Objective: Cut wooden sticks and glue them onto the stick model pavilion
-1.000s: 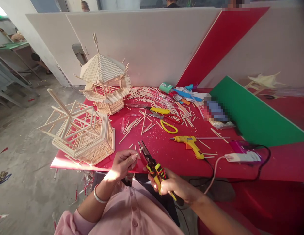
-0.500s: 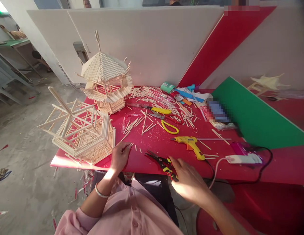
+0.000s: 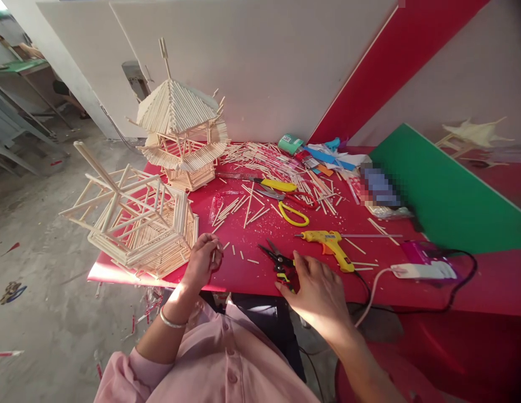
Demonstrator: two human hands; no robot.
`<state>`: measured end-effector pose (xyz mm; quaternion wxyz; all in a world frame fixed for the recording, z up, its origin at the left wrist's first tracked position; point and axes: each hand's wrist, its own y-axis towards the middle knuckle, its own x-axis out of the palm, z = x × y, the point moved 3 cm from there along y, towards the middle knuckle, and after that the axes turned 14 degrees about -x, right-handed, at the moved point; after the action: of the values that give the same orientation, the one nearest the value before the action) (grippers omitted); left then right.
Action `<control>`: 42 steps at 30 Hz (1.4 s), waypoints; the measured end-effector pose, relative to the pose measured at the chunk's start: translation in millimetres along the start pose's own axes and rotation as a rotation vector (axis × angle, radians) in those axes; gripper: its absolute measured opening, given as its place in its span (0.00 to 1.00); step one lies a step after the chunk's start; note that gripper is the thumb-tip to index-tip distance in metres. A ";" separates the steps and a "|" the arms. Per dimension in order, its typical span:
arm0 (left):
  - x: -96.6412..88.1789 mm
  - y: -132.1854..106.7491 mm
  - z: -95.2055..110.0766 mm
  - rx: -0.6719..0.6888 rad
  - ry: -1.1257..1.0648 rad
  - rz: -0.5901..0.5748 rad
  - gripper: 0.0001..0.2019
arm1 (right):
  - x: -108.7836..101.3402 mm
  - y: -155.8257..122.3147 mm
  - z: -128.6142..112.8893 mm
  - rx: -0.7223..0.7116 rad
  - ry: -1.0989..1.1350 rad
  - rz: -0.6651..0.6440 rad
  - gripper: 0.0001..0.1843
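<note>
My left hand (image 3: 203, 260) is closed in a pinch on a short wooden stick (image 3: 214, 253), just right of the open hexagonal stick frame (image 3: 134, 224) at the table's left corner. My right hand (image 3: 317, 291) lies with fingers stretched over the yellow handles of the black pliers (image 3: 277, 260). The pliers rest on the red table (image 3: 252, 268) with their jaws apart, pointing left. A finished stick pagoda (image 3: 180, 134) stands behind the frame.
A yellow glue gun (image 3: 327, 243) lies right of the pliers, its cord running to a white power strip (image 3: 423, 271). Yellow scissors (image 3: 291, 215), a yellow-handled cutter (image 3: 277, 187) and several loose sticks (image 3: 264, 162) lie mid-table. A green board (image 3: 436, 196) leans at the right.
My right hand has set the pliers down on the table and now rests over them. My left hand moved forward to beside the frame, still pinching a stick.
</note>
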<state>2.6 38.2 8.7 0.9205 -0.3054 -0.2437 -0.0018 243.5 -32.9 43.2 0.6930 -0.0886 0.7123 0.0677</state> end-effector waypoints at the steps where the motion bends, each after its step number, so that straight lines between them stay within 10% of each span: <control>1: -0.1 0.1 -0.1 -0.033 -0.051 -0.019 0.13 | -2.5 3.2 -5.4 -0.002 0.000 0.038 0.35; 6: -0.6 -4.0 -4.7 -0.084 -0.230 -0.045 0.10 | -11.3 28.9 -51.0 -0.190 0.229 0.133 0.16; 15: -5.7 -10.3 -18.3 0.139 -0.314 0.091 0.14 | 4.3 75.7 -91.2 -0.187 0.174 -0.011 0.15; 42: -7.8 -18.8 -17.7 0.810 0.877 0.314 0.22 | 2.7 102.3 -112.8 -0.215 0.514 0.000 0.14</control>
<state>0.8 11.8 3.5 0.9672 0.0652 0.2239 0.1008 111.0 42.0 41.2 0.4763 -0.1760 0.8534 0.1182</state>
